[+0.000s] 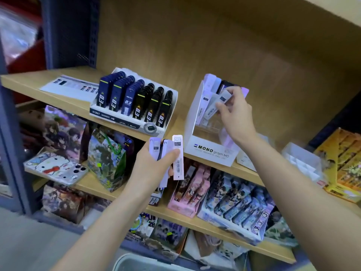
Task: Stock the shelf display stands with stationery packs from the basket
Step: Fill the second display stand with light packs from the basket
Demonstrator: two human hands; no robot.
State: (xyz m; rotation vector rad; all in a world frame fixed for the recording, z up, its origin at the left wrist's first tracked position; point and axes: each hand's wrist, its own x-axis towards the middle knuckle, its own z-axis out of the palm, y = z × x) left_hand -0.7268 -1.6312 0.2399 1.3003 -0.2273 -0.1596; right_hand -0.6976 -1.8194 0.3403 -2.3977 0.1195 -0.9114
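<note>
One pack (214, 106) pinched in right hand (237, 114), long axis tilted, lower end pointing down-left into MONO display stand (195, 118) on upper shelf (39, 81). Several spare packs (177, 153) gripped upright in left hand (150, 165), below-left of stand; right hand nearer.

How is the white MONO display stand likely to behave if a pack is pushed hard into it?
Probably light: the MONO display stand looks like thin card and is mostly empty, so it may slide on the smooth wooden shelf. Its tall back could tip it rearward. The right hand pinches a pack there; no hand braces the stand.
</note>
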